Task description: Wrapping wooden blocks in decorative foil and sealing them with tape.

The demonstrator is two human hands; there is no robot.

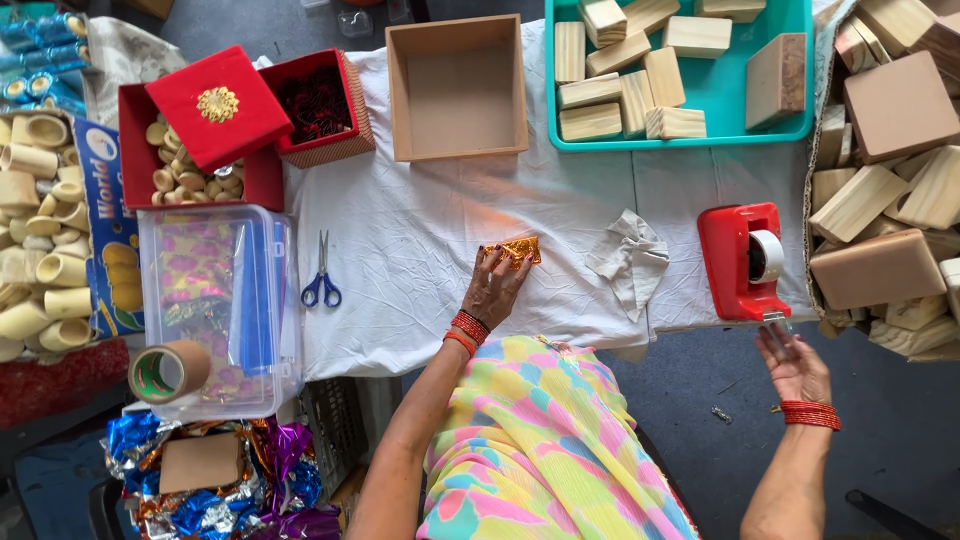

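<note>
Left hand (493, 290) presses flat, fingers spread, on the gold-wrapped block (522, 249) at frame centre on the white-clothed counter (420, 240), its long axis running left-right. At lower right, the right hand (795, 362) pinches clear tape (779, 330) below the red tape dispenser (745, 262), well apart from the block.

A table (420, 300) under a creased white cloth (430, 230) — grey floor (700, 400) below, evenly lit.

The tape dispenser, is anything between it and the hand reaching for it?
Nothing visible stands between them. The right hand is just below the red tape dispenser, fingertips at its lower end, where a strip of clear tape shows. The crumpled white cloth lies off to the side. The left hand presses on a gold-wrapped piece.
</note>
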